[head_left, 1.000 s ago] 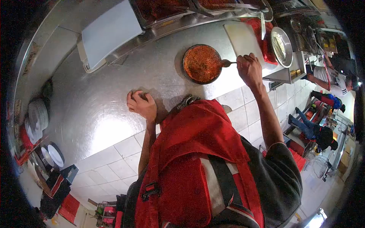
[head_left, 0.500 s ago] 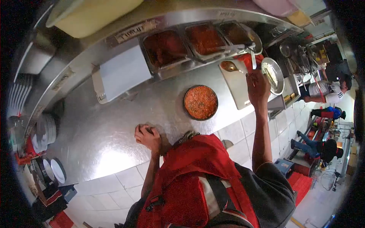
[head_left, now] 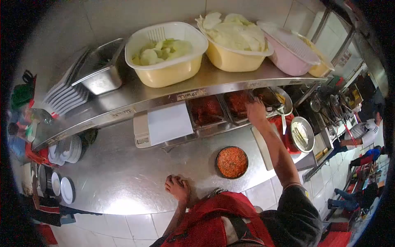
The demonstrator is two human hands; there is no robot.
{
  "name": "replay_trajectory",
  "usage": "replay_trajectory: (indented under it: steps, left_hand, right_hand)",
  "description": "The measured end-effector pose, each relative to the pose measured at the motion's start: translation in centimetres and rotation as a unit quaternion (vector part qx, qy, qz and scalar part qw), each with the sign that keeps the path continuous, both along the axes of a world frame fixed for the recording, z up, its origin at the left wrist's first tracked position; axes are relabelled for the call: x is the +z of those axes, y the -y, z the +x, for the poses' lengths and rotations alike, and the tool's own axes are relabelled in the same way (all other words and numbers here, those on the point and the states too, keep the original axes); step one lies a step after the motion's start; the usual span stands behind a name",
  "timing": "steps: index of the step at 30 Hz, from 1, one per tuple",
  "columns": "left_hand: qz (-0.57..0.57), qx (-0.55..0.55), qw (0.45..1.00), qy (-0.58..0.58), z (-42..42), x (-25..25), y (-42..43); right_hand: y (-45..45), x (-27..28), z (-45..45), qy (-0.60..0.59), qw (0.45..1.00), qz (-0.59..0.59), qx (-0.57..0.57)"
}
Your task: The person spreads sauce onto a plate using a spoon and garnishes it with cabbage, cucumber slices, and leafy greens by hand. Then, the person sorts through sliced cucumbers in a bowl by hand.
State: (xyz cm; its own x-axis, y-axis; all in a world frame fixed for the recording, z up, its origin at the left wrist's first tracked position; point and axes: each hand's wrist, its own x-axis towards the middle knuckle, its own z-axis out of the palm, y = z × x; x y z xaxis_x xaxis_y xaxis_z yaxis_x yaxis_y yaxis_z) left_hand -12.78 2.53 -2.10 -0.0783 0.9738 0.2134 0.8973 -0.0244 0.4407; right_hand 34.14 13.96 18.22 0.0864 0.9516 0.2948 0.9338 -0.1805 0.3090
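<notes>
My left hand (head_left: 177, 188) rests on the steel counter (head_left: 123, 173) with its fingers curled in, and nothing shows in them. My right hand (head_left: 256, 112) reaches to the front rim of the recessed metal pans, closed at the pan of red sauce (head_left: 238, 103). The spoon that it gripped half a second ago is hidden behind the hand. Between my arms, a round dark pan (head_left: 232, 162) filled with speckled red sauce sits on the counter. A white cutting board (head_left: 262, 149) lies partly under my right forearm.
Tubs of sliced vegetables (head_left: 166, 61) and leaves (head_left: 234, 35) line the shelf above. Right of my forearm, a metal bowl (head_left: 302, 134) rests by a red cloth (head_left: 289, 145). Stacked plates (head_left: 73, 150) stand at left. A person (head_left: 364, 131) is at far right.
My right hand has moved from above the cutting board up to the pans, and the spoon is out of sight. My view has tilted up to the shelf. The left hand stays on the counter.
</notes>
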Motion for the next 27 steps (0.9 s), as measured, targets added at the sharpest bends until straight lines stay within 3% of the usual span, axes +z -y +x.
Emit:
replay_trajectory:
  steps: [4, 7, 9, 11, 13, 15, 17, 19, 21, 25, 27]
  left_hand:
    - [-0.035, 0.024, 0.999, 0.007, 0.3, -0.8, 0.0]
    - [-0.027, 0.025, 0.999, 0.037, 0.4, -1.3, -0.3]
    - [-0.013, 0.011, 0.999, 0.048, 0.7, 1.1, -0.2]
    - [0.003, -0.003, 0.998, 0.055, 1.0, 2.2, -0.1]
    - [0.009, 0.006, 0.999, 0.041, 1.0, 2.4, -0.1]
    - [0.025, 0.002, 0.999, 0.038, 1.0, 1.9, -0.2]
    - [0.042, -0.003, 0.999, 0.031, 0.7, 1.5, -0.3]
    - [0.057, -0.019, 0.996, 0.069, 0.7, 1.5, -0.2]
    - [0.063, -0.012, 0.995, 0.076, 0.8, 2.0, -0.1]
    - [0.056, 0.006, 0.996, 0.075, 1.0, 2.1, -0.3]
    - [0.061, 0.012, 0.995, 0.075, 0.9, 1.7, -0.4]
  right_hand:
    - [2.7, 5.8, -2.4, 0.029, 0.997, 0.068, -0.012]
    - [5.2, 14.0, -5.1, -0.047, 0.997, 0.064, -0.021]
    - [6.9, 19.0, -5.4, -0.163, 0.977, -0.118, -0.064]
    - [7.9, 21.4, -3.7, -0.284, 0.956, -0.058, 0.035]
    - [6.3, 27.2, -4.1, -0.138, 0.982, -0.056, 0.114]
    - [4.1, 31.2, -7.3, -0.050, 0.950, 0.177, 0.252]
    - [0.7, 35.5, -11.7, -0.168, 0.964, 0.163, 0.128]
    - [-5.4, 36.7, -10.4, -0.050, 0.946, 0.165, 0.275]
    - [-10.1, 36.9, -10.2, 0.043, 0.950, 0.107, 0.290]
    - [-14.1, 37.4, -10.4, 0.040, 0.939, 0.034, 0.339]
    - [-14.7, 38.1, -11.7, 0.061, 0.953, -0.062, 0.292]
